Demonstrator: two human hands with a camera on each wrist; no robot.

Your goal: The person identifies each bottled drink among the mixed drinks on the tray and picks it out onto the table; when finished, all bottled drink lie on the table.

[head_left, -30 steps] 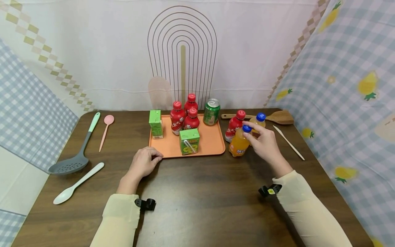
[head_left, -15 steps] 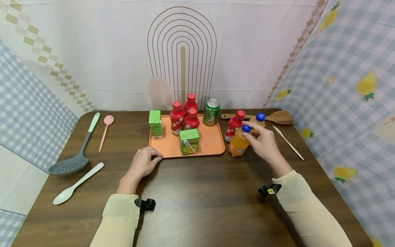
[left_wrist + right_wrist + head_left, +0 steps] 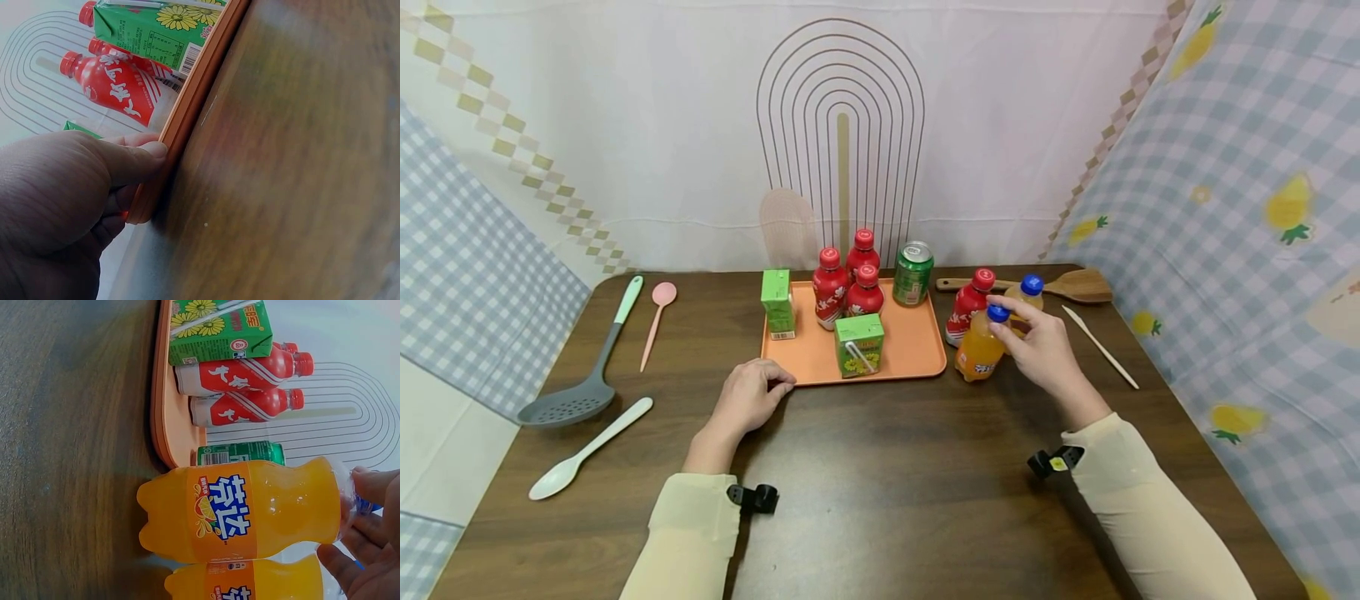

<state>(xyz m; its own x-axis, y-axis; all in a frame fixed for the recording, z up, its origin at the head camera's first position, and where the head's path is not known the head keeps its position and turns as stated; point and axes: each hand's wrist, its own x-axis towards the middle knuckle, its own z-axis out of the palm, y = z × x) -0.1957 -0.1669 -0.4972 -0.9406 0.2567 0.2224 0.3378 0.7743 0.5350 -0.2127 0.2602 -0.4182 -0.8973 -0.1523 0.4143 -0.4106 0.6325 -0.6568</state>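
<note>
The right hand (image 3: pixel 1037 337) grasps an orange soda bottle (image 3: pixel 977 346) from above, thumb and fingertips curled round its blue cap and neck. The bottle is smooth clear plastic, narrow-shouldered and slightly waisted, with a lobed base and an orange printed label. It is below and to the left of that hand, just beside the tray's right edge. Its long axis runs about upright, cap up into the fingers, base down toward the wood-grained bench (image 3: pixel 880 492); the label faces the wrist.

The left hand (image 3: pixel 752 392) pinches the near left corner of the flat orange tray (image 3: pixel 917 350), thumb over the low rim. The tray is rectangular with rounded corners, its long axis reaching from this hand toward the right one. Just beyond the right hand's fingers stand a glossy red bottle (image 3: pixel 967 312) and a second orange bottle (image 3: pixel 1022 293).
</note>
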